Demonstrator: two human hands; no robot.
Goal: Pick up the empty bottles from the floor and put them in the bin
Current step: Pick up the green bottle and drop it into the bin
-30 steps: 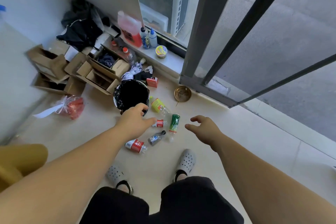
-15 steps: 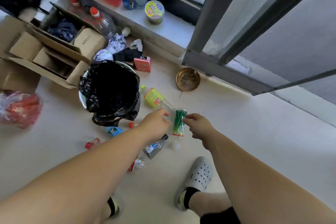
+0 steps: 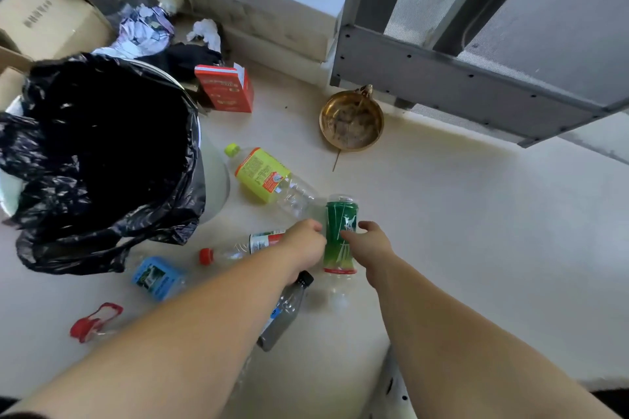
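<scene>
Several empty plastic bottles lie on the pale floor. A green-labelled bottle (image 3: 339, 214) lies between my hands. My right hand (image 3: 371, 243) has its thumb on the label and its fingers on the bottle's right side. My left hand (image 3: 303, 245) is curled against the bottle's left side, its fingers hidden, over the end of a red-capped bottle (image 3: 238, 248). A yellow-labelled bottle (image 3: 263, 177) lies beyond, next to the bin (image 3: 212, 180), which is lined with a black bag. A dark bottle with a black cap (image 3: 286, 313) lies under my left forearm.
A blue-labelled bottle (image 3: 156, 277) and a red-labelled one (image 3: 95, 321) lie in front of the bin. A brass bowl (image 3: 352, 121) sits by the grey door frame (image 3: 442, 78). A red carton (image 3: 226, 88), cardboard boxes (image 3: 44, 17) and crumpled litter crowd the area behind the bin.
The camera has dropped closer to the floor. Both hands have reached forward and come together on the green-labelled bottle, which still lies on the floor.
</scene>
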